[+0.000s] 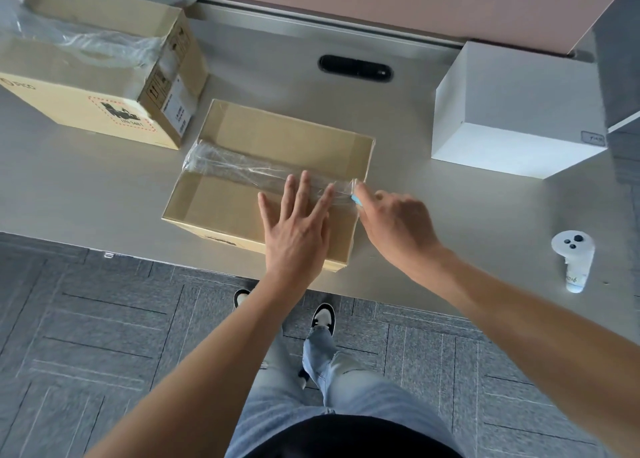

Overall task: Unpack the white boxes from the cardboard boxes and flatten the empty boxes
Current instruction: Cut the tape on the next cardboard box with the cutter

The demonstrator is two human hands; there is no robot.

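Note:
A closed cardboard box lies on the grey table in front of me, with a strip of clear tape along its top seam. My left hand presses flat on the box top, fingers straight and spread. My right hand is at the box's right edge and pinches the loose end of the tape, with something small and light blue between its fingers. A white box stands on the table at the right. A second cardboard box lies at the back left, with crumpled clear tape on top.
A white hand controller lies near the table's front edge at the right. A black cable slot is set in the table behind the box. A pink partition runs along the back. Below are grey carpet and my legs.

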